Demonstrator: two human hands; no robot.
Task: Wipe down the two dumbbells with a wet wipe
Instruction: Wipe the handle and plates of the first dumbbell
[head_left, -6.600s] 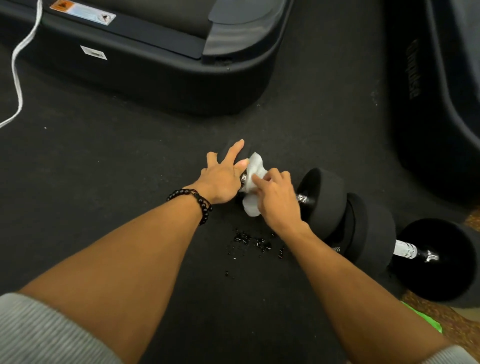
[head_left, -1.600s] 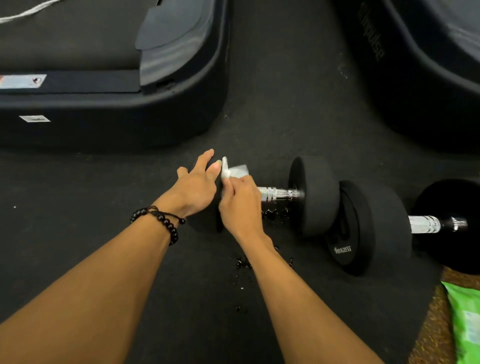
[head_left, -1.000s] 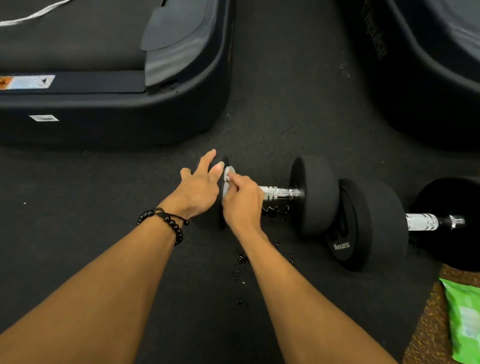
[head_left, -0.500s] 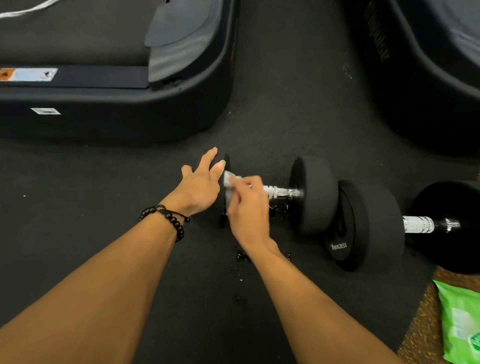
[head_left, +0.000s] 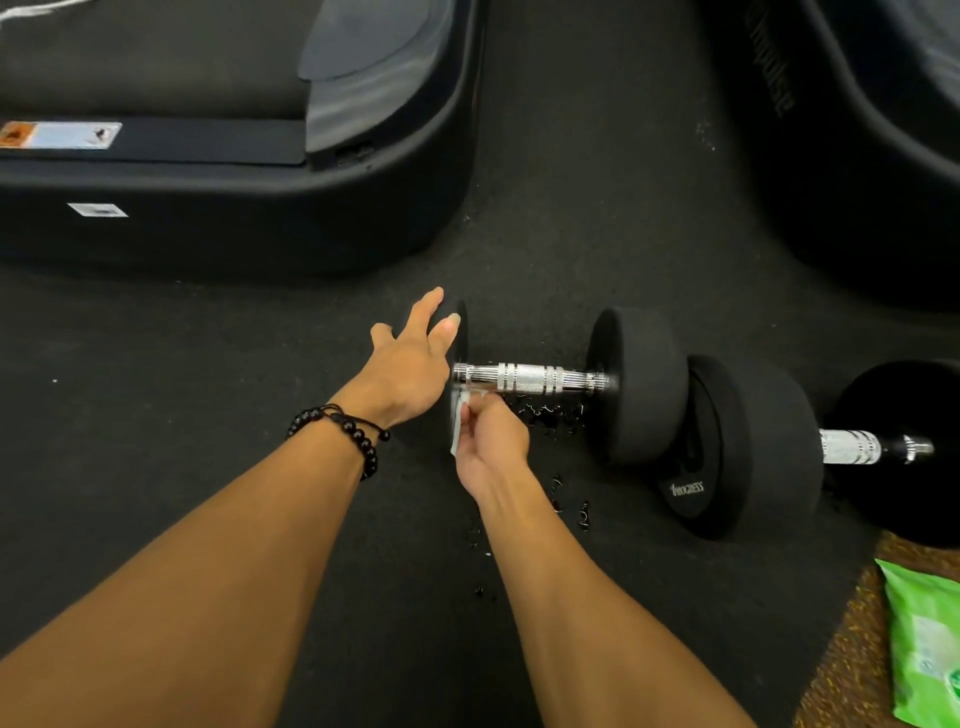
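Note:
Two black dumbbells with chrome handles lie end to end on the dark floor mat. The near dumbbell has its handle bare in mid-frame. My left hand rests flat, fingers spread, on the outer face of its left weight, which it mostly hides. My right hand pinches a white wet wipe against the lower inner face of that same weight, just below the handle. The second dumbbell lies to the right, untouched.
A black treadmill base fills the upper left and another black machine the upper right. A green wet wipe pack lies on the brown speckled floor at lower right. Small water drops glisten under the handle.
My right hand with the wipe has slid down from the handle's left end to the lower part of the weight's inner face. The left hand has stayed on the weight.

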